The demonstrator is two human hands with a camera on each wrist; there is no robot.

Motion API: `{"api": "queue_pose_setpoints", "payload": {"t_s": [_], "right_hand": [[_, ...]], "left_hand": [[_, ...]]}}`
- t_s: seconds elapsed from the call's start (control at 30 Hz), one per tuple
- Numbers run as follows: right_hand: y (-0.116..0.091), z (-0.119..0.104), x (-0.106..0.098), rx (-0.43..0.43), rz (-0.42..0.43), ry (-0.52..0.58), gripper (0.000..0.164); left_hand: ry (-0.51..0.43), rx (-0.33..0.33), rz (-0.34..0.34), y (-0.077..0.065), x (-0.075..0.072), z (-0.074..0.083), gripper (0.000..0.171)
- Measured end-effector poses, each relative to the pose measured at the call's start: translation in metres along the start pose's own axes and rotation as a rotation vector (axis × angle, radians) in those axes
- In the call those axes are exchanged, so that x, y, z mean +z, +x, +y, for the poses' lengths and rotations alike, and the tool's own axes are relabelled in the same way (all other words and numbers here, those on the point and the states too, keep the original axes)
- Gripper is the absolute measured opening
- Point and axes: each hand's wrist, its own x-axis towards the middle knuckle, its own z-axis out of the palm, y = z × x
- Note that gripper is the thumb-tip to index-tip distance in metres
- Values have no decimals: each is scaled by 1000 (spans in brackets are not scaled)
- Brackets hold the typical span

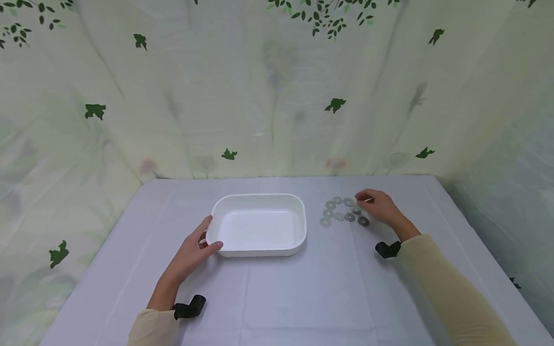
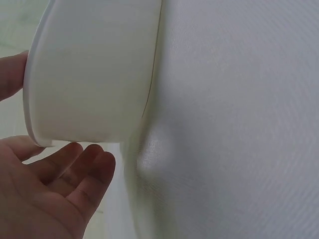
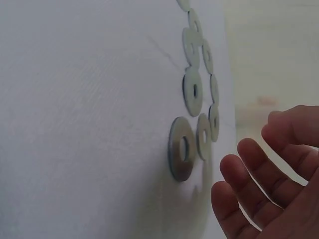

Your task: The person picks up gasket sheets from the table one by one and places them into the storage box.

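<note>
A white rectangular tray [image 1: 259, 253] with rounded corners stands on the table. My left hand [image 1: 193, 252] holds its left end, thumb over the near corner of the rim and fingers against the outer side. The left wrist view shows the fingertips [image 2: 107, 160] at the tray's outer wall [image 2: 94, 74]. To the right, my right hand [image 1: 381, 207] hovers just over the far right side of several flat grey washers [image 1: 349, 217], fingers loosely bent. Its thumb and index tips are close together, with no washer showing between them. The nearest washer [image 3: 175, 162] lies beside the fingers [image 3: 234, 169].
A white cloth covers the table [image 1: 303, 298]. The washers lie in a loose cluster, some touching, right of the tray. A pale curtain [image 1: 277, 96] with leaf prints hangs behind the table. Each wrist carries a black camera mount [image 1: 190, 307].
</note>
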Motion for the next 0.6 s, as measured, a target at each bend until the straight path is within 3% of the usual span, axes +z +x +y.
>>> {"api": "queue_pose_setpoints", "payload": {"t_s": [0.27,0.47,0.6], "right_hand": [[-9,12,-2,-64,6,-80,29],[-13,21,-1,-74,-87,-164,33],[-13,25,3,-97,-102,-201,34]], "left_hand": [[-5,11,-4,-1,1,0,95],[0,27,4,-1,1,-1,98],[-12,27,-4,-2,1,-1,98]]}}
